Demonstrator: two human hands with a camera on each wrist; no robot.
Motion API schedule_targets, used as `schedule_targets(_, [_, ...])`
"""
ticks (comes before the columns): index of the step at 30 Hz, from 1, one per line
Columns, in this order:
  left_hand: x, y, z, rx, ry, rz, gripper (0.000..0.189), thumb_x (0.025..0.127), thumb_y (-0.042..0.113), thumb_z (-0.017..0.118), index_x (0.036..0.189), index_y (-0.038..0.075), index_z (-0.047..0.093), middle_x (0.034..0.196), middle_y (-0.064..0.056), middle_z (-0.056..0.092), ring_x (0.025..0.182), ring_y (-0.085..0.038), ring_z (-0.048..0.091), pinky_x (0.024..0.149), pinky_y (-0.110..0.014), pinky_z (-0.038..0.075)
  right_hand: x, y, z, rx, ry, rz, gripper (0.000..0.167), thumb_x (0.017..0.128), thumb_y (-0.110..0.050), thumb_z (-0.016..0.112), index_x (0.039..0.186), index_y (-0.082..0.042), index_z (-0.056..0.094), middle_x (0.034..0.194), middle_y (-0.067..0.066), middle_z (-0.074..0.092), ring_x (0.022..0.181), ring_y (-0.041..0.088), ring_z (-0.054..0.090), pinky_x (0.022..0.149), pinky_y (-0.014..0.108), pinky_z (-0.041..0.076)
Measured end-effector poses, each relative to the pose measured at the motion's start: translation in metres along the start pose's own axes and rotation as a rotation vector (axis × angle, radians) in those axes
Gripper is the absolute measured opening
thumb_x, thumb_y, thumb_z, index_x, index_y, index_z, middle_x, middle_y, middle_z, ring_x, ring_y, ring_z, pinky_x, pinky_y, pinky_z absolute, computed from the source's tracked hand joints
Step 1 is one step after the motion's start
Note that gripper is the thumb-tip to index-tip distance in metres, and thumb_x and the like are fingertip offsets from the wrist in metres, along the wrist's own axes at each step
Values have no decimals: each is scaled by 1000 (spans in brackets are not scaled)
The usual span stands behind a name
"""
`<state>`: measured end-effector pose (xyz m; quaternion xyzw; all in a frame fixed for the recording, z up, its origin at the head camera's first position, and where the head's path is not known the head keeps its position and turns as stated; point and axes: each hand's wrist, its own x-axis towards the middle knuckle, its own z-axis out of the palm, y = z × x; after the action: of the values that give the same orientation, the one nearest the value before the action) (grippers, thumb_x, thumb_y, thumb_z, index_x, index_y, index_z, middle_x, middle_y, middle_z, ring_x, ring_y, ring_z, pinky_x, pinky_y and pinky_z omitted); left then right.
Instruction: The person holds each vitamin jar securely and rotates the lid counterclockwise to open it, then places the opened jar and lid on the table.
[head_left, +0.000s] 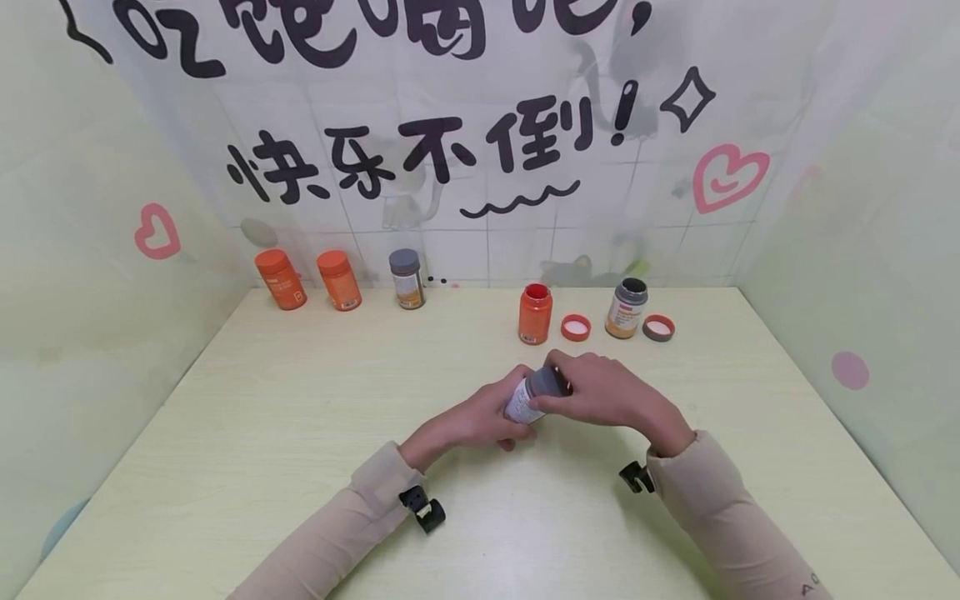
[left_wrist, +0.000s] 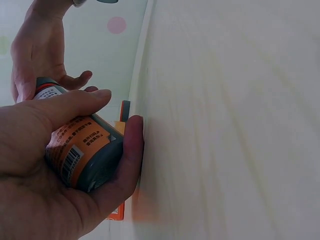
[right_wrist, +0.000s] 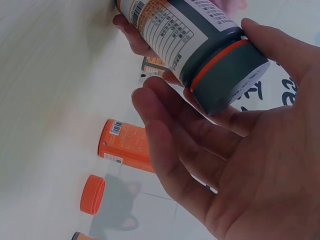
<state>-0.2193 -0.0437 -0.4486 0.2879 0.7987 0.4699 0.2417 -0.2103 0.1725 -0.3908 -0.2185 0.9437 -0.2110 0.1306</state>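
Over the middle of the table, my left hand (head_left: pixel 486 415) grips a grey pill bottle (head_left: pixel 521 404) with a white and orange label. The bottle is tilted, its top leaning toward the right. My right hand (head_left: pixel 606 388) holds the bottle's grey cap (right_wrist: pixel 230 77) between thumb and index finger, the other fingers loosely bent beside it. An orange ring shows at the cap's lower edge in the right wrist view. The left thumb lies across the label (left_wrist: pixel 82 137) in the left wrist view, with fingers curled under the base.
Behind the hands stand an uncapped orange bottle (head_left: pixel 535 317) and an uncapped grey bottle (head_left: pixel 626 310), with an orange cap (head_left: pixel 576 327) and a grey cap (head_left: pixel 658 327) beside them. Two capped orange bottles (head_left: pixel 281 281) and a capped grey bottle (head_left: pixel 407 280) line the back left, near the wall.
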Motion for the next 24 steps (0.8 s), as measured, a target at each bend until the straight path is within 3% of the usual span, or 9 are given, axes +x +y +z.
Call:
schedule_targets(5, [0, 1, 0, -2, 0, -1, 60, 93, 3, 72, 140, 18, 39, 125, -14, 55, 97, -23, 63, 64, -33, 62, -2, 0, -2, 24, -9, -41, 52, 92, -45, 71, 130, -15, 54, 96, -1, 67, 80, 16, 62, 67, 29, 52])
schedule_targets(9, [0, 1, 0, -12, -3, 0, 59, 93, 3, 72, 140, 18, 39, 126, -14, 55, 99, -24, 62, 65, -34, 63, -2, -1, -2, 22, 15, -28, 57, 91, -55, 69, 130, -16, 55, 92, -2, 67, 77, 15, 62, 65, 30, 51])
schedule_targets(13, [-1, 1, 0, -26, -8, 0, 60, 93, 2, 71, 141, 18, 38, 128, -14, 54, 105, -26, 59, 66, -34, 63, -1, 0, -1, -4, 70, 23, 57, 92, -69, 60, 117, -18, 61, 80, -4, 65, 68, 15, 59, 59, 31, 47])
schedule_targets(18, [0, 0, 0, -26, -11, 5, 58, 93, 2, 71, 139, 18, 39, 128, -15, 55, 105, -27, 59, 66, -34, 62, 0, 1, -1, -30, 82, 40, 49, 94, -66, 57, 98, -17, 62, 73, -1, 60, 63, 16, 54, 56, 30, 41])
schedule_targets(24, [0, 0, 0, -23, -5, 4, 59, 93, 1, 72, 140, 18, 39, 127, -14, 54, 105, -26, 59, 65, -33, 63, -1, 1, -3, -4, 41, -6, 42, 94, -56, 65, 111, -17, 62, 81, -4, 64, 69, 15, 58, 61, 30, 47])
